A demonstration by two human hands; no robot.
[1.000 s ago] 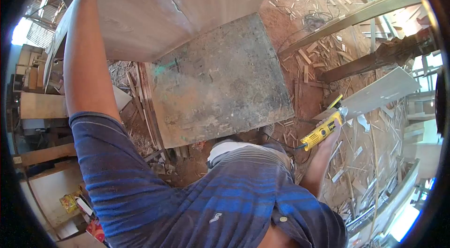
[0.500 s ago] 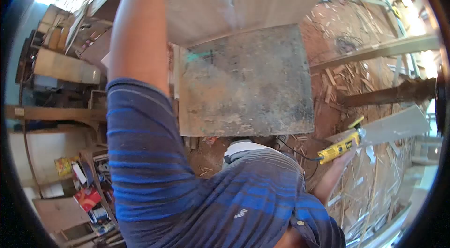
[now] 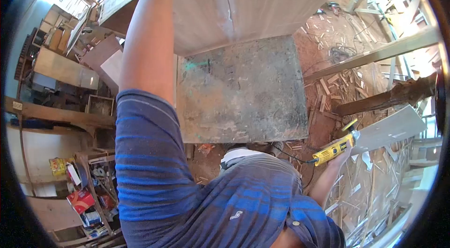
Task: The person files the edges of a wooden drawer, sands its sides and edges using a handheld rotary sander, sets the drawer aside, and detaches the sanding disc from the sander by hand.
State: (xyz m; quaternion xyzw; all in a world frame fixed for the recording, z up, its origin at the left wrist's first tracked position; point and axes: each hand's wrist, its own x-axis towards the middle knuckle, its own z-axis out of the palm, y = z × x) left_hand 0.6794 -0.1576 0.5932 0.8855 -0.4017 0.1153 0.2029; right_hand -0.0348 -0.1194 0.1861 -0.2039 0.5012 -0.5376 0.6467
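Note:
On the right, my right hand (image 3: 338,160) is wrapped round a yellow power tool (image 3: 333,151) with a disc at its far end and a dark cable at its rear. My left arm reaches up past the top edge of the view, and its hand is out of sight. Beside that forearm stands a large pale wooden panel (image 3: 258,2) with a light streak down its face. The panel's lower edge meets a worn, stained work surface (image 3: 243,93) in front of my body.
Wood scraps (image 3: 328,86) litter the floor at the right. A long beam (image 3: 375,55), a dark post (image 3: 384,99) and a grey board (image 3: 389,128) lie on that side. Shelves at the left hold a red box (image 3: 80,201) and other items.
The view has shifted slightly, so the panel and work surface appear lower. The power tool stays in my right hand, a little further left in view. My left arm remains raised.

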